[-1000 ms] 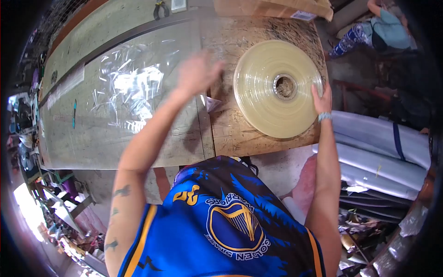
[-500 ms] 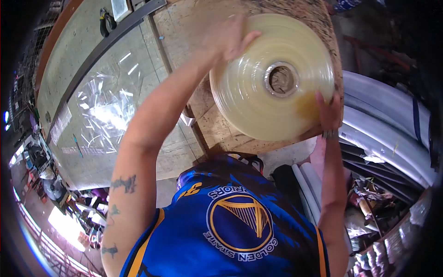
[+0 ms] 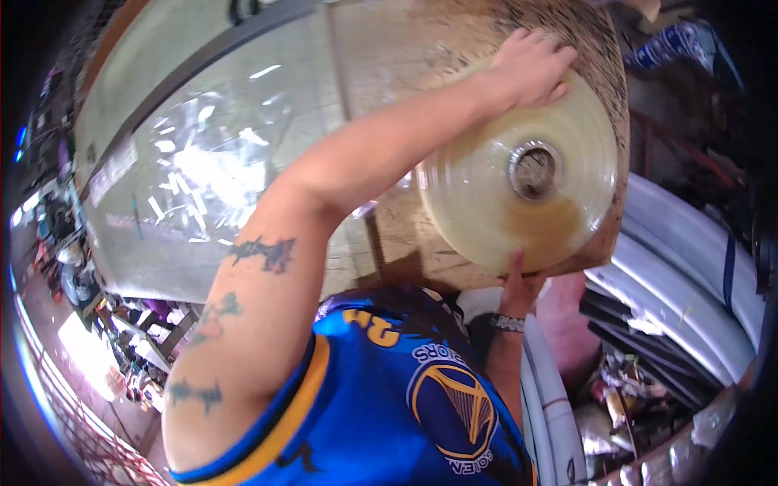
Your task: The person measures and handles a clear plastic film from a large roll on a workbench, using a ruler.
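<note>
A wide roll of clear, yellowish plastic film (image 3: 474,194) lies flat on the wooden table end, its round core hole facing up. My left hand (image 3: 535,69) reaches across to the roll's far edge, its fingers bent over the rim. At the near edge is my right hand (image 3: 520,283), thumb on the roll's upper face and the other fingers low against its side, partly hidden. A darker amber patch shows on the film near the right thumb.
Thin clear strips (image 3: 203,178) lie scattered on the glossy tabletop to the left. A long dark metal bar (image 3: 174,77) crosses that surface. Large pale rolls (image 3: 673,275) stand close to the table's right side. A patterned blue cloth (image 3: 668,47) shows at the far right.
My left hand has gone from the roll's upper left round to its far edge. My right hand has shifted from the right side to the near edge. The view has swung too.
</note>
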The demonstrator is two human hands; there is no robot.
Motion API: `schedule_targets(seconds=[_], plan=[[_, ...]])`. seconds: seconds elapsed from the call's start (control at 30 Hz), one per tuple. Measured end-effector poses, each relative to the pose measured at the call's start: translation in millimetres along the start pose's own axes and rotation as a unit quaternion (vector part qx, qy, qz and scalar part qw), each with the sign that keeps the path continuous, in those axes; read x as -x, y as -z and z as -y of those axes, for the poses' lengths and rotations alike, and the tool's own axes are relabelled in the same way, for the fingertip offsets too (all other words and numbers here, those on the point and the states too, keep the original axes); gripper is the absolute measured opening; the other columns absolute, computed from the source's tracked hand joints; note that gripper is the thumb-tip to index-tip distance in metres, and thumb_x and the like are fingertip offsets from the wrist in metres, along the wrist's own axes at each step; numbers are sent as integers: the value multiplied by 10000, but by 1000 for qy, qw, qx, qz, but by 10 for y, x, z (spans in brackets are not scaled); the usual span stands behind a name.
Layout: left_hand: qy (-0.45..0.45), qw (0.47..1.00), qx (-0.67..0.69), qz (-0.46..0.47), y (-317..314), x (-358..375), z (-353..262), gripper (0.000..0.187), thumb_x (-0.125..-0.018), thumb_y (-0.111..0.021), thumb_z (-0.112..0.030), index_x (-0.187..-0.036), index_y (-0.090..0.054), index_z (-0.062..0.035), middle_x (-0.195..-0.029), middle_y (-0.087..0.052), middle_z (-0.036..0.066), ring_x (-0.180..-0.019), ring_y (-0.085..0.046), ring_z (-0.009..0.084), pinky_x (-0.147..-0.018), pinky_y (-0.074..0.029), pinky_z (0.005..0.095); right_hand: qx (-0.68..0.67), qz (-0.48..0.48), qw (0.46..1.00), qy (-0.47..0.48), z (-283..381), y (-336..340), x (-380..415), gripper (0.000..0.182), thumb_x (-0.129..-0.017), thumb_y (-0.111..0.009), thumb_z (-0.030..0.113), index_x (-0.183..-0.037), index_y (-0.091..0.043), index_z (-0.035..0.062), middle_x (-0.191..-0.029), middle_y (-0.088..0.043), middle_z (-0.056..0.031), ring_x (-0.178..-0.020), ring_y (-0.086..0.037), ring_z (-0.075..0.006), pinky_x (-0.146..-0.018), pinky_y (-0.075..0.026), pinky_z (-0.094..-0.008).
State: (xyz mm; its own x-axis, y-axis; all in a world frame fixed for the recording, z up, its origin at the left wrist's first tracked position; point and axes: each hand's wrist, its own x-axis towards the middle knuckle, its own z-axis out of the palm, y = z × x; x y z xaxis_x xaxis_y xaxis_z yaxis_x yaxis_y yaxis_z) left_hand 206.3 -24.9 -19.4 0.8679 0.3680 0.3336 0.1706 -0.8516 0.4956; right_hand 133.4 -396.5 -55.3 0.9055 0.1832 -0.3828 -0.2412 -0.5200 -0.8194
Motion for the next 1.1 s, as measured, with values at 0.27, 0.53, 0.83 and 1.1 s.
schedule_targets(seconds=[0.27,0.53,0.83,1.1], plan=[[276,957,-54,74,1086,2810,-558,821,-759,-726,-208,-1478,-366,-40,-1405,-473,190,-1346,-387,383,-1131,-288,526,8,55,996,67,149,41,-70,640,-896,-772,285,-1353,-461,-37,-1256,-598,-172,-1063,-604,-223,-869,-511,-324],[83,995,-56,15,812,3386,-329,209,-802,-750,-256,-893,-675,-84,-1005,-639,72,-1099,-558,271,-1015,-385,438,42,116,987,-105,195,56,-146,609,-858,-720,581,-1131,-566,59,-757,-611,-71,-500,-544,-163,-360,-368,-279],[159,985,34,50,3035,3487,713,259,-777,-784,-289,-764,-714,-40,-1054,-717,172,-1075,-629,333,-978,-473,443,190,70,979,-39,126,237,-6,590,-833,-693,664,-914,-547,98,-653,-576,-14,-569,-633,-143,-456,-486,-313],[331,915,-47,227,4014,3638,1509,281,-763,-798,-265,-768,-658,-21,-1291,-621,236,-1239,-550,397,-1146,-337,508,171,100,980,-29,50,470,501,636,-887,-727,482,-1261,-458,43,-1027,-655,-105,-691,-669,-172,-522,-490,-276]])
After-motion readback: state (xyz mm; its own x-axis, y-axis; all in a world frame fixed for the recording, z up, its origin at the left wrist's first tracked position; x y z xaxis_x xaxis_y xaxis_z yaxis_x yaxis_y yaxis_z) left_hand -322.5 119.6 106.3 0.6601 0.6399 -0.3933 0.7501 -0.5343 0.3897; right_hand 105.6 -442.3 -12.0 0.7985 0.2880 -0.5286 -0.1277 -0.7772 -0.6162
